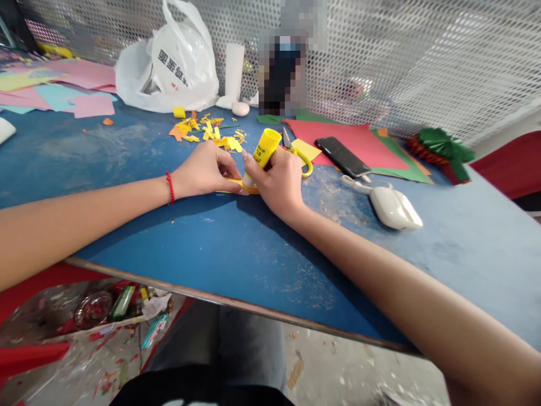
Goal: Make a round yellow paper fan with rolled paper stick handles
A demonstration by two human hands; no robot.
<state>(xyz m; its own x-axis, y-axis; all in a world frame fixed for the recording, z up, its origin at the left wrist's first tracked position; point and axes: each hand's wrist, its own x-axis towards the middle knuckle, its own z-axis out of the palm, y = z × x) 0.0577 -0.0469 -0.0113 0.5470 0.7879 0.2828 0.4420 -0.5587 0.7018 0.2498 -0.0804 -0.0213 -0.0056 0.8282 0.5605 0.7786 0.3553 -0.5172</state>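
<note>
My right hand (279,183) is wrapped round a yellow glue stick (264,149), tilted with its tip down on a narrow yellow paper strip (236,183) lying on the blue table (220,242). My left hand (207,169), a red bracelet on its wrist, presses that strip down with its fingertips just left of the glue tip. Most of the strip is hidden under both hands.
Yellow-handled scissors (302,158) lie behind my right hand. Yellow and orange paper scraps (207,132) are scattered further back. A black phone (342,157) rests on red paper (350,141), a white case (395,207) at right, a white plastic bag (173,67) at back.
</note>
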